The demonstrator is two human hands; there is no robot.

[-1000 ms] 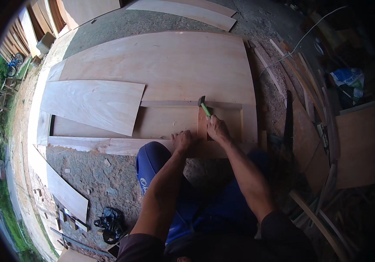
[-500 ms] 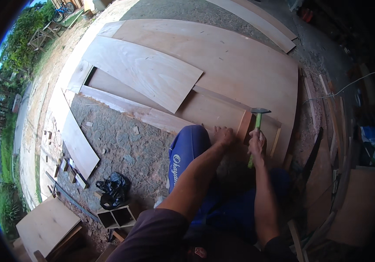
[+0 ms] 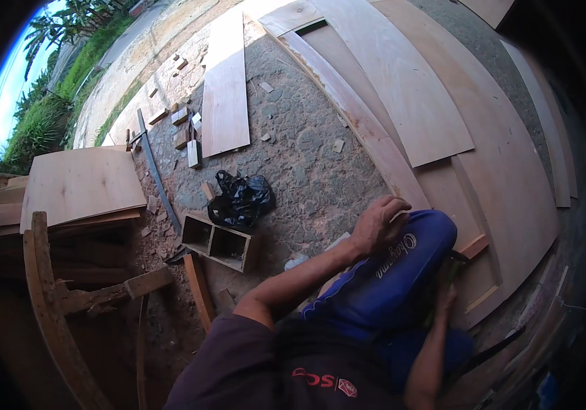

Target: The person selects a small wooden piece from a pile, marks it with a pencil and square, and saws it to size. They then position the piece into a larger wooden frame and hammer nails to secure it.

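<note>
My left hand (image 3: 380, 225) is raised just above my bent knee, fingers loosely curved and the thumb apart from them; nothing shows between them. Beyond my knee, in shadow, my right hand (image 3: 447, 296) is closed on the green handle of a hammer (image 3: 454, 272), whose dark head shows beside the knee. A reddish-brown wood strip (image 3: 475, 247) lies across the frame on the large plywood panel (image 3: 522, 219), close to the hammer head. On the ground to my left is a two-compartment wooden box (image 3: 228, 247) with small bits in it, its contents too small to name.
A black plastic bag (image 3: 242, 198) lies against the box. Loose plywood sheets (image 3: 416, 113) rest on the panel, and another board (image 3: 227, 96) lies on the rough ground by several wood blocks (image 3: 180, 130). Stacked sheets (image 3: 85, 181) and a curved timber (image 3: 50, 301) stand at left.
The view has swung left toward the box and bag. My left hand has come off the framework and up over my knee; the hammer has dropped lower beside the knee.
</note>
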